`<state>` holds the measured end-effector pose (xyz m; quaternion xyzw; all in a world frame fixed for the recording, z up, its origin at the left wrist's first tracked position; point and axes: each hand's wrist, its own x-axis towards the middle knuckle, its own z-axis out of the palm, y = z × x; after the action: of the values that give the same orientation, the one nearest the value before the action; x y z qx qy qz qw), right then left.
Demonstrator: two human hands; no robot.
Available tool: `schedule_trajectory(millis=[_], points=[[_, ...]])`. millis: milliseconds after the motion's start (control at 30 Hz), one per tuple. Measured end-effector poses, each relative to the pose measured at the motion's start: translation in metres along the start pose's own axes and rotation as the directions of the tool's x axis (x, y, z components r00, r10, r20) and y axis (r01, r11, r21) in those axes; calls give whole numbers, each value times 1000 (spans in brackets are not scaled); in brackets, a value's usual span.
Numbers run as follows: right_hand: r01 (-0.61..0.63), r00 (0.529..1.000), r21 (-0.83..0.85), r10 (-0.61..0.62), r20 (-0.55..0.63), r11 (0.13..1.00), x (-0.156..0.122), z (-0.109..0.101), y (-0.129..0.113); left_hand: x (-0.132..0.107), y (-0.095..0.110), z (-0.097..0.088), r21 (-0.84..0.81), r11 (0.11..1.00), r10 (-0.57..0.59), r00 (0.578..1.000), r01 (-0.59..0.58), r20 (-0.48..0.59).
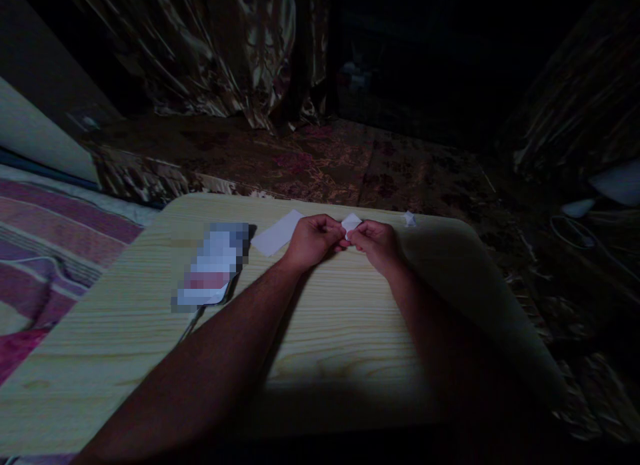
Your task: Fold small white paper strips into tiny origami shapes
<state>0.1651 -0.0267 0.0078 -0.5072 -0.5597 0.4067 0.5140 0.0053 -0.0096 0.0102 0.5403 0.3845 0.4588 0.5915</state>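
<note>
Folded paper (353,220), small and white, is held up between the two hands at the far side of the table (345,325), as seen in the head view. The left hand (314,241) is curled nearly closed, thumb and fingertips pinching the paper's left edge; the right hand (379,243) pinches its near right edge the same way. The step looks like folding or creasing. To do it well, the left pinch should keep the layers lined up while the right thumb presses slowly along the crease; at this size a light grip would be wise, since a hard squeeze could crumple the corners. In this dim light, each edge deserves a check before pressing.

The paper shows a flat face with a pointed far corner; its finer folds are too small to tell. Left of the hands lies a smooth white paper strip (275,234), and farther left a slab-like phone (214,265), its face blurred. Right of the hands, near the far edge, sits a spiky, star-like paper piece (410,219). The tabletop is pale, with wavy wood grain and rounded corners.
</note>
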Motion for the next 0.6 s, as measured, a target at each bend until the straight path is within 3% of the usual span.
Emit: schedule_trajectory(millis=[600], points=[[1, 1000, -3, -1, -1, 1000, 0, 3, 1, 0, -1, 0, 21, 1000, 15, 999, -15, -30]])
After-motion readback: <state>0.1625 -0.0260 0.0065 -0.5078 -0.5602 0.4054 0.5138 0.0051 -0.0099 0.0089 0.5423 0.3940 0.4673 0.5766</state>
